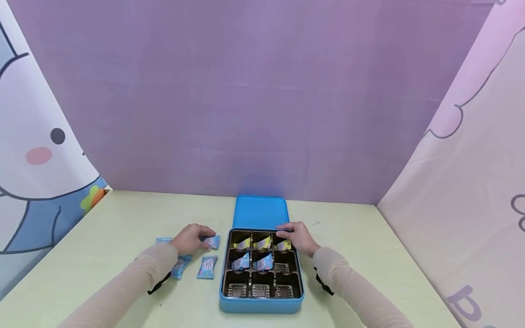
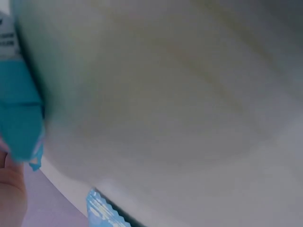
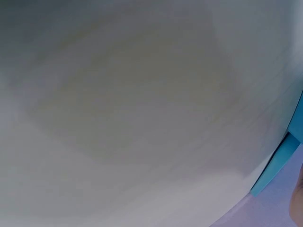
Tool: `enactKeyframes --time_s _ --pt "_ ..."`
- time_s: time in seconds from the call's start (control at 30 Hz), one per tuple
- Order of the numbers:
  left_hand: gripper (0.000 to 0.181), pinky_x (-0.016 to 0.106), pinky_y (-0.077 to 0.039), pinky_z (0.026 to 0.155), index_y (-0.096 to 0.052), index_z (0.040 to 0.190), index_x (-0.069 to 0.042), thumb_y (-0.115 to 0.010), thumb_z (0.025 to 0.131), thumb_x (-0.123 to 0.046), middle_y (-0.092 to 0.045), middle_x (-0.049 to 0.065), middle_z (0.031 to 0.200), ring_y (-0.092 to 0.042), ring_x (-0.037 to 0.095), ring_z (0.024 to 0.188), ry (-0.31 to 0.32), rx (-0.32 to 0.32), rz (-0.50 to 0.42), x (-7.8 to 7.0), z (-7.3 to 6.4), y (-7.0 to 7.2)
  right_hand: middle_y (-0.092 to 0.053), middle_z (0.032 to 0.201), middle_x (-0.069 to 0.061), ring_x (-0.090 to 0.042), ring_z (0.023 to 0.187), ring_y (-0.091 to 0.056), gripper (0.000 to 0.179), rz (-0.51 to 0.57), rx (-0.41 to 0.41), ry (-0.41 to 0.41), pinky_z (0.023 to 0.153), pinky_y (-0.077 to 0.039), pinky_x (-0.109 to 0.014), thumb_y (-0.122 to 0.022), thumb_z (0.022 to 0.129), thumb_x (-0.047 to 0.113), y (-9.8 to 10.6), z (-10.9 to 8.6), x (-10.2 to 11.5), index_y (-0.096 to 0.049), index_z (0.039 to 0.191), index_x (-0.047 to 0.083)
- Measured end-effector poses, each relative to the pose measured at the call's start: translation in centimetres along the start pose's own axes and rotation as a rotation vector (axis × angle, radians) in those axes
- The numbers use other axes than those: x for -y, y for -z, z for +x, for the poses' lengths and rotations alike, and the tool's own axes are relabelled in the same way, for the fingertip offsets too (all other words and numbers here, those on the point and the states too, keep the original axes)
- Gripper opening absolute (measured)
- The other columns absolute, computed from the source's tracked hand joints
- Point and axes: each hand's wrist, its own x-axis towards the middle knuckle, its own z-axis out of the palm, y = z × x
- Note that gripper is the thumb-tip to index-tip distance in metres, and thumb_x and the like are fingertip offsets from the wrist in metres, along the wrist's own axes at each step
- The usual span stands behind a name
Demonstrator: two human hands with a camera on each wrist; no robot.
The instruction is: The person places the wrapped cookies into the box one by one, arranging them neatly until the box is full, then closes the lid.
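My left hand (image 1: 192, 238) pinches a small blue wrapped candy (image 1: 213, 242) on the table, left of a blue tin (image 1: 261, 306). The right hand (image 1: 301, 238) holds the tin's back right corner, thumb over the rim. Inside is a dark brown divided tray (image 1: 251, 272). Its back row contains yellow wrapped candies (image 1: 262, 243), and the middle row has blue candies (image 1: 263, 262) in its left and centre compartments. Ribbed bottoms show in the other compartments. In the left wrist view, a blue wrapper (image 2: 19, 113) appears large beside the fingers (image 2: 12, 194).
Another blue candy (image 1: 207, 267) lies just left of the tin. More sit by the left wrist, one (image 1: 180, 267) in front and one (image 1: 163, 239) partly hidden behind. The tin's blue lid (image 1: 261, 211) lies behind it, near a purple backdrop (image 1: 262, 100). Printed cloth panels flank the pale table (image 1: 369, 269).
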Motion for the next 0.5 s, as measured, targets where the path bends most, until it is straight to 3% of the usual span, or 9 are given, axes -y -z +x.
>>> enactKeyframes --time_s 0.5 --pt "0.034 0.042 -0.049 0.09 -0.068 0.108 -0.009 -0.075 0.074 -0.009 -0.067 0.005 0.107 -0.061 0.024 0.103 -0.003 -0.017 0.025 0.21 0.16 -0.35 -0.063 0.117 -0.009 -0.026 0.111 -0.057 0.027 -0.009 -0.003 -0.031 0.092 -0.049 -0.041 -0.063 0.086 0.019 -0.16 -0.21 0.1 -0.068 0.111 0.011"
